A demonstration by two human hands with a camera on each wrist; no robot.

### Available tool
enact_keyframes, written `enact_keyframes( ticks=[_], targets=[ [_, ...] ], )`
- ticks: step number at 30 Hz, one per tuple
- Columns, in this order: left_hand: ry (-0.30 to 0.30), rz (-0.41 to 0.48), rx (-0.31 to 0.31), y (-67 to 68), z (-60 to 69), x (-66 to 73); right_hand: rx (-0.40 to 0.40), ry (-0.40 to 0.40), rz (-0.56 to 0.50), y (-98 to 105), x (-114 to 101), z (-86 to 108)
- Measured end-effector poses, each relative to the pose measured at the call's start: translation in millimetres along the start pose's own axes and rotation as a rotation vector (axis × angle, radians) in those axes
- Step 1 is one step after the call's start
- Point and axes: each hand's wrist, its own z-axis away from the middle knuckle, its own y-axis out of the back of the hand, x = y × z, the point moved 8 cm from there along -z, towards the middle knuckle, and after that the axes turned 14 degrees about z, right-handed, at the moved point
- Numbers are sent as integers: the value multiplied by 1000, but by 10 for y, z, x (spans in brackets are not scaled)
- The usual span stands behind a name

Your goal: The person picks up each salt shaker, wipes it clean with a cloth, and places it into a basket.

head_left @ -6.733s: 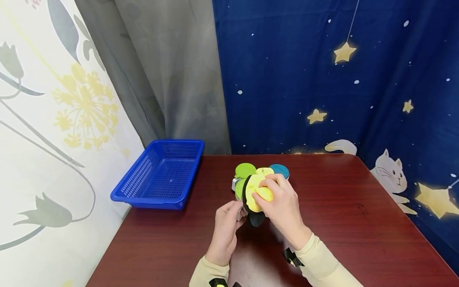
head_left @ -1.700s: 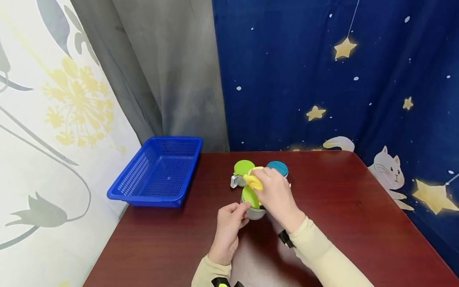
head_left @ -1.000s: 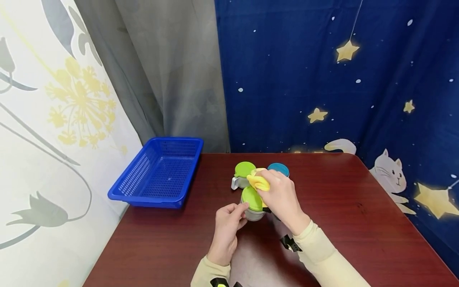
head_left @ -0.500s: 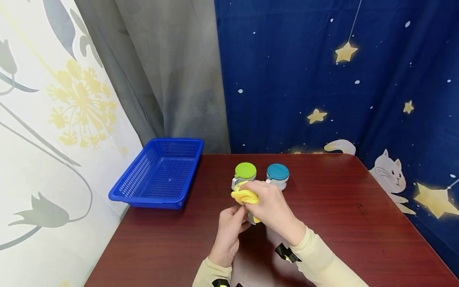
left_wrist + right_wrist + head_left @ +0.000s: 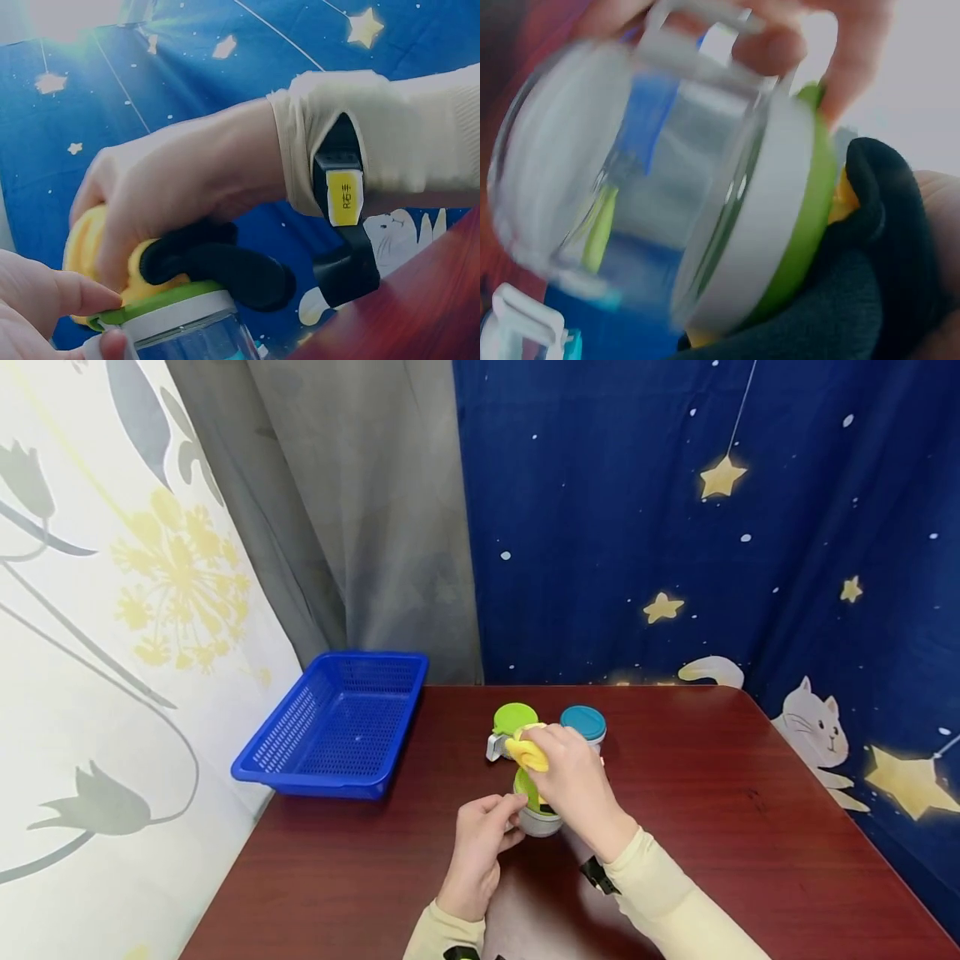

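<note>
My left hand [image 5: 478, 852] pinches the handle of a clear jar [image 5: 538, 825] with a white collar and a green lid [image 5: 525, 787], held a little in front of two similar jars. The right hand [image 5: 581, 789] grips a bunched yellow cloth [image 5: 528, 755] with black parts, at the lid. In the left wrist view, the black part [image 5: 225, 270] of the cloth lies over the lid's top edge. From the right wrist, the jar body [image 5: 675, 142] appears tilted and blurred, with left-hand fingers at its handle. Cloth and right hand hide part of the lid.
Behind the hands stand a second green-lidded jar [image 5: 515, 718] with a handle and a blue-lidded jar [image 5: 583, 722]. A blue plastic basket [image 5: 378, 785] sits at the table's back left. The reddish-brown table [image 5: 750, 827] meets curtains at the back.
Earlier the cloth was spread wider over the jar. Half a second ago the right hand had it lower left, covering the lid; now it is up and right, showing the lid again. The left hand keeps its hold.
</note>
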Motion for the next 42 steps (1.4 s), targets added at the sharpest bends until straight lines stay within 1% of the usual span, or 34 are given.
enact_keyframes(
  ticks=[3, 5, 8, 11, 16, 20, 23, 25, 29, 31, 33, 38, 40, 42],
  targets=[
    [-14, 25, 21, 30, 3, 11, -1, -65, 0, 16, 155, 34],
    [-23, 41, 29, 45, 0, 27, -10, -95, -6, 28, 231, 61],
    [-30, 61, 31, 59, -9, 53, -28, -119, -16, 47, 301, 92],
    [-23, 74, 25, 57, -31, 76, -33, -160, -40, 84, 364, 114],
    [-15, 65, 4, 35, -108, 116, -15, -242, -88, 163, 449, 152],
    [-2, 44, 2, 37, -184, 167, -2, -260, -139, 202, 462, 184],
    [1, 14, 0, 53, -252, 226, 2, -278, -210, 229, 493, 209],
    [-4, -7, -10, 51, -301, 294, 5, -315, -253, 250, 551, 227],
    [-7, -33, -55, 16, -396, 477, 22, -404, -305, 307, 692, 259],
    [-2, -35, -79, 5, -443, 583, 34, -430, -320, 347, 740, 266],
    [18, -36, -96, 8, -487, 686, 40, -442, -331, 379, 772, 272],
    [97, -84, -90, 64, -613, 953, 37, -467, -341, 415, 845, 306],
    [108, -111, -82, 84, -667, 1078, 34, -478, -341, 420, 876, 326],
    [100, -122, -83, 92, -719, 1210, 33, -491, -342, 423, 910, 350]
  ],
)
